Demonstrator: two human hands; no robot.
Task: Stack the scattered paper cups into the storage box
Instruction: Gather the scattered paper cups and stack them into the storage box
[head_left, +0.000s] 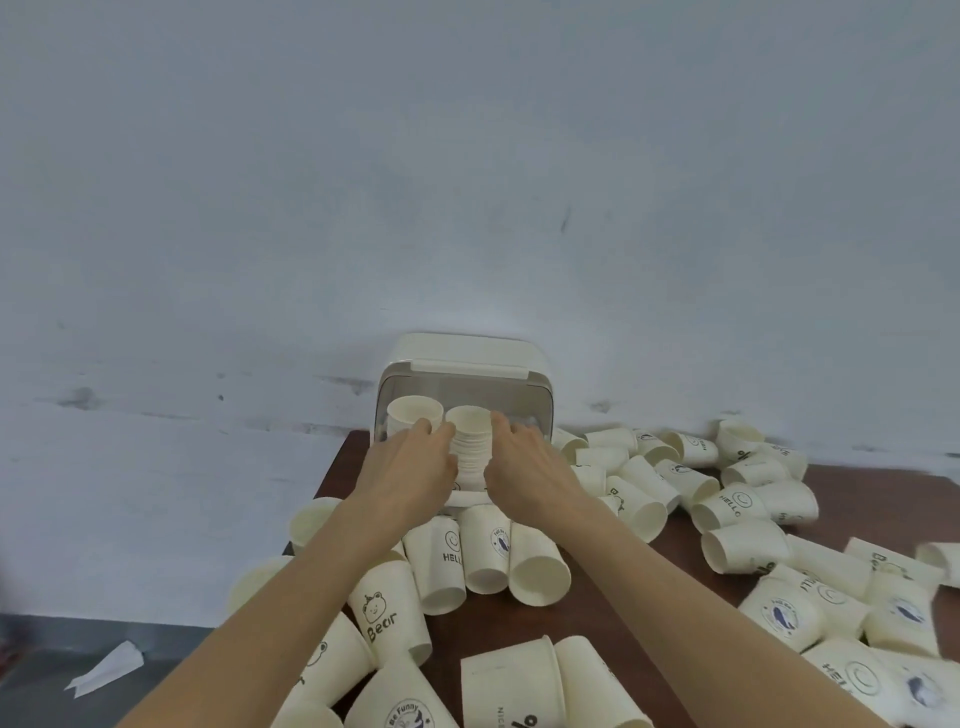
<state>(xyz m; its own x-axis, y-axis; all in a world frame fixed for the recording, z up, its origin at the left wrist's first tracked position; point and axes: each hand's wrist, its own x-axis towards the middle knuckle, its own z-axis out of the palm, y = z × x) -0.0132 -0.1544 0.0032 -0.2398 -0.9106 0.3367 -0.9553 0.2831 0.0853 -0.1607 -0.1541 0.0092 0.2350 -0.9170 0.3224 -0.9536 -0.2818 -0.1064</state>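
Cup stack (470, 441): upright at the open storage box (462, 374), gripped between left hand (415, 462) and right hand (524, 462). Loose cups (737, 504): scattered across the desk (597, 613).

Box (462, 364) mouth nearly full – two cup stacks (470, 441) upright inside, both hands pressed vs the right one. Loose cups (485, 551) crowding table (852, 483) in front & to the right – bare wood only at far right edge, behind the pile.

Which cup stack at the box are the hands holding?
The right-hand stack, its many nested rims showing, sits between the left hand and right hand; the other stack stands farther left.
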